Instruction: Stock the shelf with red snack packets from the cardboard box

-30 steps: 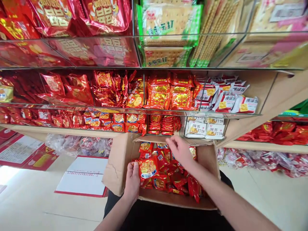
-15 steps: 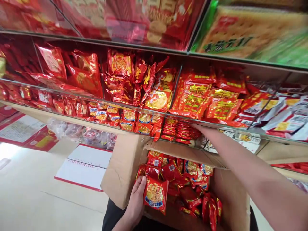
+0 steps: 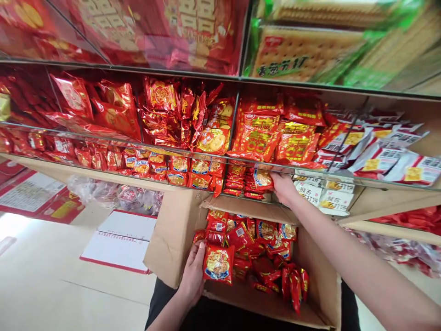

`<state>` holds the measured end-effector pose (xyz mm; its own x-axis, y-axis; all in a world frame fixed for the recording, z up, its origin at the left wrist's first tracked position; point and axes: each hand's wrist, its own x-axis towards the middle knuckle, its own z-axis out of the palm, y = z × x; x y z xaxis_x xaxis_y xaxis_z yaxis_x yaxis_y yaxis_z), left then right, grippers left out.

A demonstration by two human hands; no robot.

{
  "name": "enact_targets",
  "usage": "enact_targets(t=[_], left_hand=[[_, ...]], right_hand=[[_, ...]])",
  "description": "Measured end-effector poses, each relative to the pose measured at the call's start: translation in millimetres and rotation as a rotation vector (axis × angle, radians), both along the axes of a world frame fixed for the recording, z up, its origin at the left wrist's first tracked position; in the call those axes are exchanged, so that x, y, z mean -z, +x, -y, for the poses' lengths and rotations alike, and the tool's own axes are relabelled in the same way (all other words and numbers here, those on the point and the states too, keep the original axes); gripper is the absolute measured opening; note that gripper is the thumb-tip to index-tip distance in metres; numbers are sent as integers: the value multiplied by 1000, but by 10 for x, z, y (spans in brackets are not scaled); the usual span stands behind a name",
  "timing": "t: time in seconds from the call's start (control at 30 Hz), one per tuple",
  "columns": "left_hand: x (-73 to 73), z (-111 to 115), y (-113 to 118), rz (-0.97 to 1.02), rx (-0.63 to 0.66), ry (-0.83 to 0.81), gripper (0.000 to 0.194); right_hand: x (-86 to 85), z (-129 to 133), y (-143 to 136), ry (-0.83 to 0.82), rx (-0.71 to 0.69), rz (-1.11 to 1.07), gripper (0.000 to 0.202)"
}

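Observation:
My left hand point(image 3: 193, 272) is closed on the edge of a red snack packet point(image 3: 218, 265), with the thumb on top. It holds the packet, printed front up, over the left side of an open cardboard box point(image 3: 168, 234). Inside that box lie several more red packets point(image 3: 263, 269) in loose heaps. My right hand point(image 3: 283, 187) reaches into the lower shelf compartment behind a clear front strip. Its fingers grip the right end of another red snack packet point(image 3: 261, 179), which rests over stacked red packets point(image 3: 236, 179). Some of its fingertips are hidden.
White cracker packs point(image 3: 336, 198) stand right of my right hand. Above are red double-happiness packets point(image 3: 258, 133) behind a glass edge point(image 3: 193, 154), and large green-edged cracker packs point(image 3: 292, 55). A white flattened carton point(image 3: 117, 243) lies on the tiled floor point(image 3: 103, 294) at left.
My right hand has drawn back from deep in the shelf, and a packet now shows at its fingers. My left hand and its packet have shifted slightly up. The camera view has shifted right.

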<state>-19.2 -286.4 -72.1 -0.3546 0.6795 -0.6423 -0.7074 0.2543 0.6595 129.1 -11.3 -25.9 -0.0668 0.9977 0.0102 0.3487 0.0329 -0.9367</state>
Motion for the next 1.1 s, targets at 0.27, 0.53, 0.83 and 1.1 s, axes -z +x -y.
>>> enact_targets(t=[0.27, 0.53, 0.83, 1.1], left_hand=[[-297, -160, 198, -164, 351, 161, 36], [-472, -277, 534, -183, 494, 249, 35], [-522, -292, 612, -305, 311, 284, 30], [-384, -274, 633, -493, 225, 184, 25]], right_hand=[[-405, 1101, 357, -348, -338, -258, 29], [-264, 1699, 378, 167, -656, 244, 22], [11, 2080, 421, -33, -228, -115, 56], [87, 2148, 386, -421, -208, -505, 58]])
